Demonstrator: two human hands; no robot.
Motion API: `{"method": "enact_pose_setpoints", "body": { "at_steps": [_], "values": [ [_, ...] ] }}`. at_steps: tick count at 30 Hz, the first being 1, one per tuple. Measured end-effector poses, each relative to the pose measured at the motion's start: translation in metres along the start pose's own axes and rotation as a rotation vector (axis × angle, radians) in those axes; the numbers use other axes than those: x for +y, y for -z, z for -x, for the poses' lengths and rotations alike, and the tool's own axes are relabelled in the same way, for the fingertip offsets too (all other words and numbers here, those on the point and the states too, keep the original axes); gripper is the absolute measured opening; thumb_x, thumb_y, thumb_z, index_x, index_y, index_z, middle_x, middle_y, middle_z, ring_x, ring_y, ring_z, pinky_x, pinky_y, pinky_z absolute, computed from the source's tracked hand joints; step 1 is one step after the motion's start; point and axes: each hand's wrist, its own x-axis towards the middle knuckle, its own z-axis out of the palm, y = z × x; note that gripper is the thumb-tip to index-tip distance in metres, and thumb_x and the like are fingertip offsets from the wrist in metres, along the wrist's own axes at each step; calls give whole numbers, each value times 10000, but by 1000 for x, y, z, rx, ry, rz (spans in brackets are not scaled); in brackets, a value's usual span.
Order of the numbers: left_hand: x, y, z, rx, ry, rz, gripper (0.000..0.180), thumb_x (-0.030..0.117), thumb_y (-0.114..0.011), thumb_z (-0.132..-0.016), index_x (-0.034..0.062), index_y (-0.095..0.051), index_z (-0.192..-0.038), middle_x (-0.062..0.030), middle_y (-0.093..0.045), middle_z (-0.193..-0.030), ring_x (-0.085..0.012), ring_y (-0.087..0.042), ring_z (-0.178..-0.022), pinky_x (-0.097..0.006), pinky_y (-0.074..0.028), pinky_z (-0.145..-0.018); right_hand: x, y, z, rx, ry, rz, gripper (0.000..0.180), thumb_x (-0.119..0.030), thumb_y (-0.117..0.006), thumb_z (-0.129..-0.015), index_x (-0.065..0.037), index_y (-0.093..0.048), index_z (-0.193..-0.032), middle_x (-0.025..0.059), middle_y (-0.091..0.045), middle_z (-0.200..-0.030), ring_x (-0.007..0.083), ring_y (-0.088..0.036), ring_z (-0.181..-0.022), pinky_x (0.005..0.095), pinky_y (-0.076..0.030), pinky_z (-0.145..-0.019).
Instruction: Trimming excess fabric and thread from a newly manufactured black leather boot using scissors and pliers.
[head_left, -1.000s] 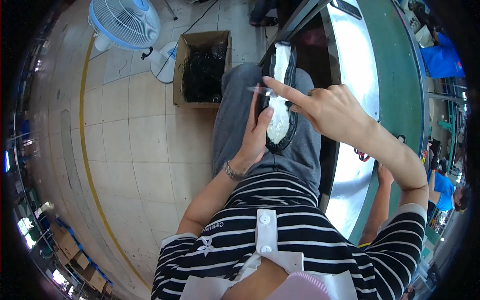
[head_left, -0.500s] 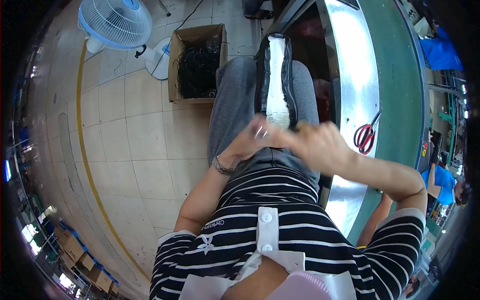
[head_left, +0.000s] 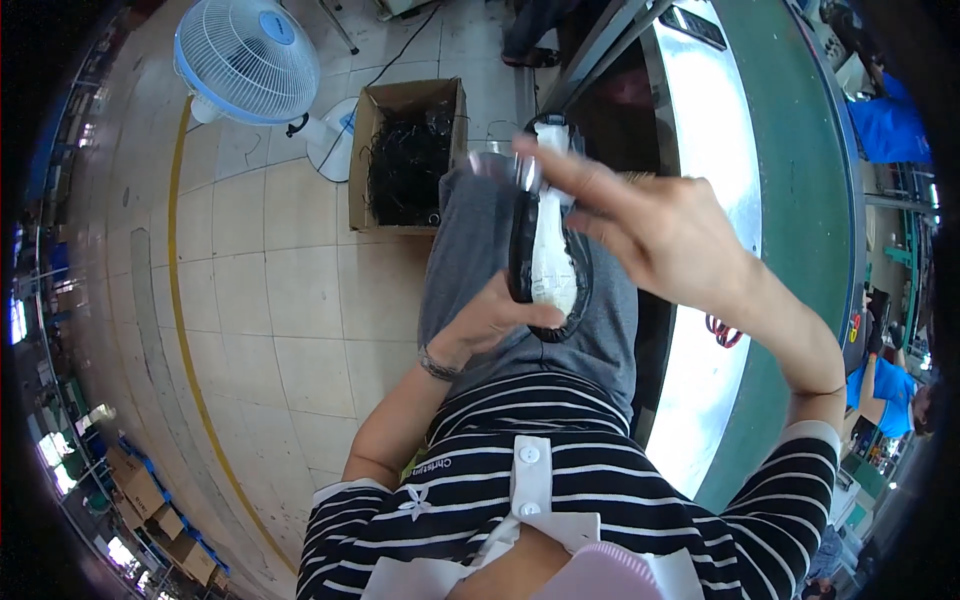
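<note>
A black shoe upper (head_left: 518, 238) with a white sole-side lining (head_left: 548, 250) lies bottom up along my thighs. My left hand (head_left: 505, 315) grips its near end, the thumb pressed on the white underside. Above the far half of the shoe is my right hand (head_left: 670, 225), its fingers closed around a shiny metal tool (head_left: 528, 173). Motion blurs this tool, so its kind cannot be made out. Red-handled scissors (head_left: 724, 331) rest on the metal bench edge beyond my right forearm, which partly covers them.
Ahead on the left stands a cardboard box (head_left: 362, 180) holding tangled black scraps, beside a blue and white fan (head_left: 248, 62). The metal bench edge (head_left: 715, 130) and a green belt (head_left: 795, 170) run along my right. A dark phone (head_left: 695, 27) lies at the far end.
My right hand has moved forward from the near end to above the far half of the shoe. My left hand now grips the near end, and the shoe has come closer to me.
</note>
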Motion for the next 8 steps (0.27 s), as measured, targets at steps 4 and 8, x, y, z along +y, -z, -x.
{"method": "enact_pose_setpoints", "body": {
  "at_steps": [4, 8],
  "values": [
    [24, 4, -24, 84, -124, 142, 955, 165, -765, -825, 165, -106, -1515, -84, -475, -1306, -195, -533, -1160, -345, -456, -980, 37, -15, -19, 468, 224, -174, 601, -214, -569, -949, -267, -322, -1494, 72, -617, -582, 149, -531, -392, 247, -385, -377],
    [33, 8, -45, 123, -85, 100, 915, 242, -756, -837, 173, -137, -1508, -62, -443, -1330, -191, -485, -1212, -360, -445, -991, 52, -19, -19, -154, -72, 140, 691, -311, -579, -954, -299, -190, -1525, 123, -672, -695, 180, -612, -458, 303, -460, -418]
  ]
}}
